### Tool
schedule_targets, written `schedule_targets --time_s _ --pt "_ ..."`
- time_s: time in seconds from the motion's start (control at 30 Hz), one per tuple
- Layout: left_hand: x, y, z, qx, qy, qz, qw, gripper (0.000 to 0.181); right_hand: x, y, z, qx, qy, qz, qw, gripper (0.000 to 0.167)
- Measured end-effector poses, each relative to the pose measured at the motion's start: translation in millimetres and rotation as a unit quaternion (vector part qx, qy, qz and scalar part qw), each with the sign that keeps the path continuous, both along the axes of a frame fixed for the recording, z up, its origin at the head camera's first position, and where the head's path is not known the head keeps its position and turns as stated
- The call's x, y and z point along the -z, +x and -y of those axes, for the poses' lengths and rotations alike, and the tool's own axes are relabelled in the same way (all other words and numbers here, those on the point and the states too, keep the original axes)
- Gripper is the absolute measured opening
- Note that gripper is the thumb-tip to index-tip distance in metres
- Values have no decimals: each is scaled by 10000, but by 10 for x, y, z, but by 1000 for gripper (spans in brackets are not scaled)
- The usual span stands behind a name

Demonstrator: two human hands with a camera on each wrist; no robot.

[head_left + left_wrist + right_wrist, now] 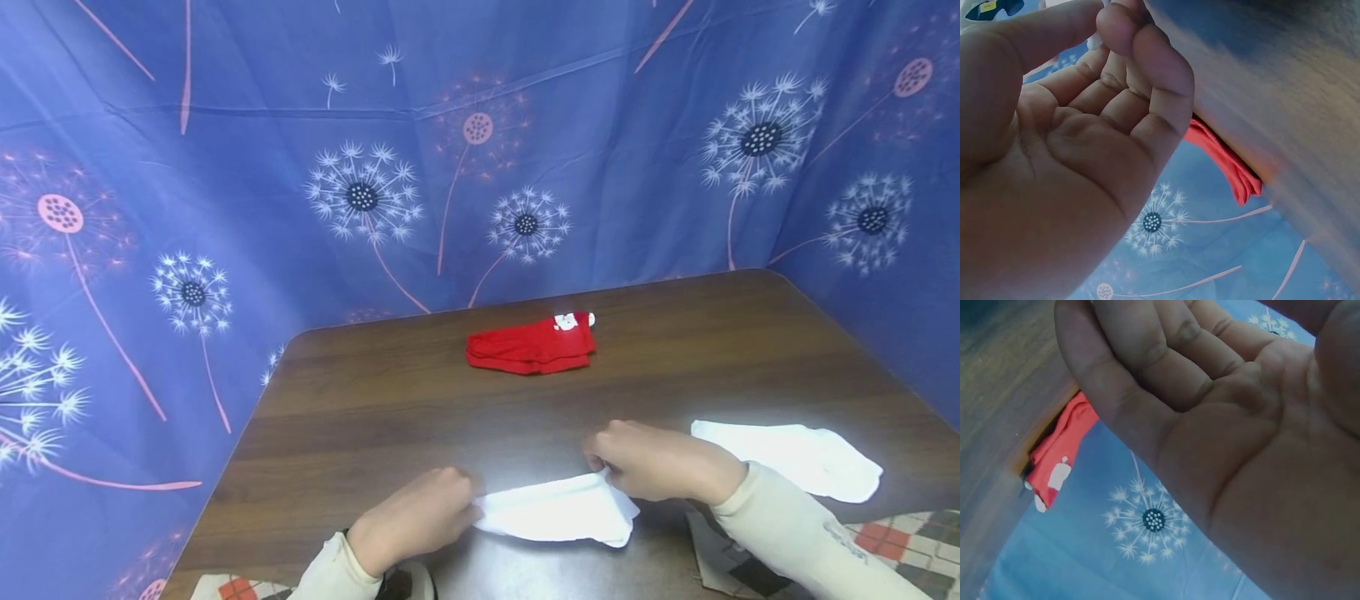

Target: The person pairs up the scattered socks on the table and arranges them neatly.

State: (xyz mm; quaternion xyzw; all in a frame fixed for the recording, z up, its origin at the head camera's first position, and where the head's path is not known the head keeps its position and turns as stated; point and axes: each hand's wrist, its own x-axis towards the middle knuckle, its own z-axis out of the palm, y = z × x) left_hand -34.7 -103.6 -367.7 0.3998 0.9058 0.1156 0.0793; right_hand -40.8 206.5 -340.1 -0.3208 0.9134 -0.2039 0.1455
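Observation:
A white sock [558,510] is stretched between the two hands, low over the near part of the table. My left hand [420,512] pinches its narrow left end between thumb and forefinger; in the left wrist view only a sliver of white shows at those fingertips [1116,31]. At the sock's wider end, my right hand [660,460] pinches the upper corner, and the lower corner hangs free. The right wrist view shows the palm and curled fingers [1147,356], with the pinch out of frame. A second white sock [795,457] lies flat beyond the right forearm.
Red socks [531,343] with a white figure lie together toward the back of the brown wooden table [360,400]. A blue dandelion-print curtain [615,167] hangs behind the table and along its sides. Checked cloth [892,542] shows at the near edge.

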Motion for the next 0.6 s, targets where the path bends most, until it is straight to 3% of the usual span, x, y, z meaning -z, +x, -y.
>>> schedule_targets --time_s 0.37,0.6 --pt "93 -19 -21 -46 38 -267 9996 22 154 11 44 113 211 -345 9991 27" --pt "55 -26 -5 -107 227 -164 9996 16 126 18 41 298 309 -290 9987 22"
